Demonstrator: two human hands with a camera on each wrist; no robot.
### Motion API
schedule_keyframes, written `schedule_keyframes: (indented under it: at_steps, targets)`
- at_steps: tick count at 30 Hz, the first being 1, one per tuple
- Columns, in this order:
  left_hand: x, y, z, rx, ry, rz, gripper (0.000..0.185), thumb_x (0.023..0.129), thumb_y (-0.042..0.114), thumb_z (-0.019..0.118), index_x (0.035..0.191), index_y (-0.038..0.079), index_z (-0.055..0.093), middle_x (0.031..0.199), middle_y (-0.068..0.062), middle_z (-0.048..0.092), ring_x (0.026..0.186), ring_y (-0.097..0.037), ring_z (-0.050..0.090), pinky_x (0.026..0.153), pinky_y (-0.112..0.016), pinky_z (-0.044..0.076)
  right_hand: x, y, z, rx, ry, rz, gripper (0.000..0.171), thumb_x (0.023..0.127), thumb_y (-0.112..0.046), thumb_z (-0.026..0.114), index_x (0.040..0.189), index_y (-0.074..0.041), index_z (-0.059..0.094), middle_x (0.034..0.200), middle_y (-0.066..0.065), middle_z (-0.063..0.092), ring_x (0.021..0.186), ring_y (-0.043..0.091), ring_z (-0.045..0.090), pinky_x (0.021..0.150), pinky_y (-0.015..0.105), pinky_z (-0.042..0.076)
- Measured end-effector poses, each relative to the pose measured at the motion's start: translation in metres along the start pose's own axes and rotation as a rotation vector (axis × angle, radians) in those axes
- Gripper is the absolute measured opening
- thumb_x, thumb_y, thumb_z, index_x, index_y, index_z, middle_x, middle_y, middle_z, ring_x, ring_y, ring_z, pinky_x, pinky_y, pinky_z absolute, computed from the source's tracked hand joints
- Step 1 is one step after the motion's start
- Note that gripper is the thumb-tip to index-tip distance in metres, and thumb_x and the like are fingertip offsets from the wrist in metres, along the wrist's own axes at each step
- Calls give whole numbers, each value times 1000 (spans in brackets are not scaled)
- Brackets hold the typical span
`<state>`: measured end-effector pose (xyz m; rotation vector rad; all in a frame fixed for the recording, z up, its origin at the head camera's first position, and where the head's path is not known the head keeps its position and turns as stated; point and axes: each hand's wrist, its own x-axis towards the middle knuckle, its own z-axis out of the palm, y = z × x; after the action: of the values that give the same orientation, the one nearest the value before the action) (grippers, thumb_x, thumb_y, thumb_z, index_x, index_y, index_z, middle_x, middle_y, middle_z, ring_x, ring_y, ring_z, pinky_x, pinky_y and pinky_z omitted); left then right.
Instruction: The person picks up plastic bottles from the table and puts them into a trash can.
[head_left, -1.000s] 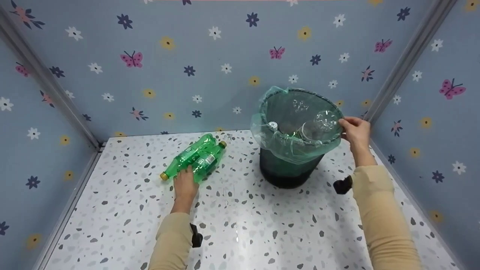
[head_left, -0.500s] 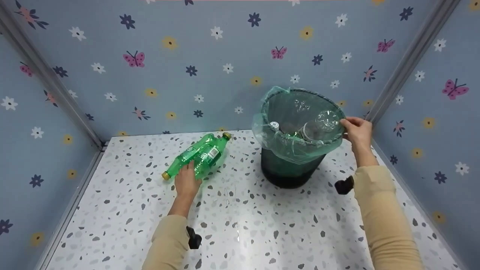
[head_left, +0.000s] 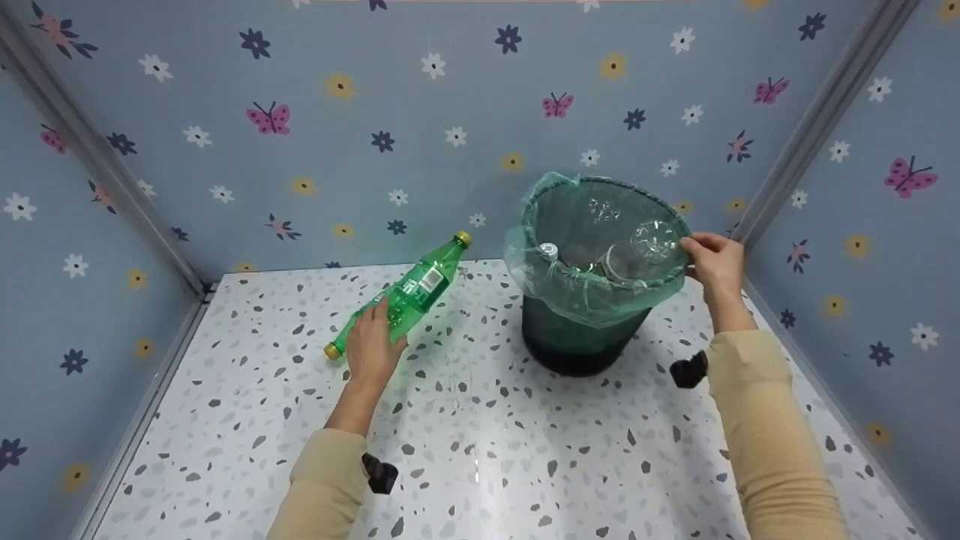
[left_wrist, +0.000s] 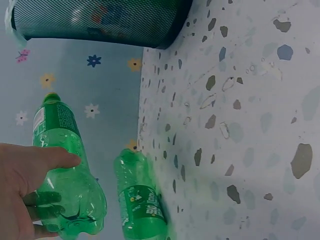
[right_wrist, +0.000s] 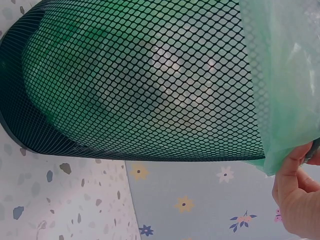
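Observation:
My left hand (head_left: pixel 373 346) grips a green plastic bottle (head_left: pixel 424 286) near its base, the yellow cap pointing up and away. In the left wrist view the thumb lies across this bottle (left_wrist: pixel 62 135), with fingers behind it. A second green bottle (left_wrist: pixel 143 210) lies on the tabletop, mostly hidden behind the held one in the head view. Its yellow cap (head_left: pixel 332 351) shows left of my hand. My right hand (head_left: pixel 715 264) pinches the rim of a black mesh bin (head_left: pixel 574 352), over its green bag liner (head_left: pixel 592 304).
Inside the bin are a clear plastic container (head_left: pixel 626 261) and a white-capped bottle (head_left: pixel 548 251). The speckled tabletop (head_left: pixel 480 450) meets a flowered back wall (head_left: pixel 420 105) just behind the bin and bottles. Side walls stand at left and right.
My left hand has taken hold of the nearer bottle and lifted its capped end up and away from the other bottle. The right hand stays at the bin's rim.

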<state>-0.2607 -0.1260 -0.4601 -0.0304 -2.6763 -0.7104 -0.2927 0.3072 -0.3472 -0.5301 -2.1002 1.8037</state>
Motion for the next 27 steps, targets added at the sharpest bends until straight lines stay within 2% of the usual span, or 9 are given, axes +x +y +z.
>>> schedule_keyframes:
  at_steps: [9, 17, 27]
  targets:
    - [4, 29, -24, -31, 49, 51, 66, 72, 11, 72, 130, 1, 41, 118, -20, 50, 106, -34, 48, 87, -48, 38, 1, 1, 0, -1, -3, -8, 13, 85, -10, 56, 96, -2, 56, 81, 3, 50, 61, 7, 52, 50, 15, 47]
    - [6, 58, -43, -41, 68, 136, 65, 73, 13, 72, 130, 2, 41, 120, -18, 49, 109, -33, 47, 89, -46, 38, 1, 1, 0, -6, -4, -16, 13, 86, -10, 56, 96, -2, 56, 80, 3, 50, 60, 7, 52, 50, 15, 47]
    - [9, 91, -59, -15, 79, 238, 65, 72, 13, 73, 129, 2, 43, 118, -17, 51, 109, -32, 47, 89, -45, 38, 1, 0, 0, -13, -9, 2, 13, 86, -10, 55, 97, -3, 56, 82, 3, 50, 62, 7, 52, 51, 15, 47]
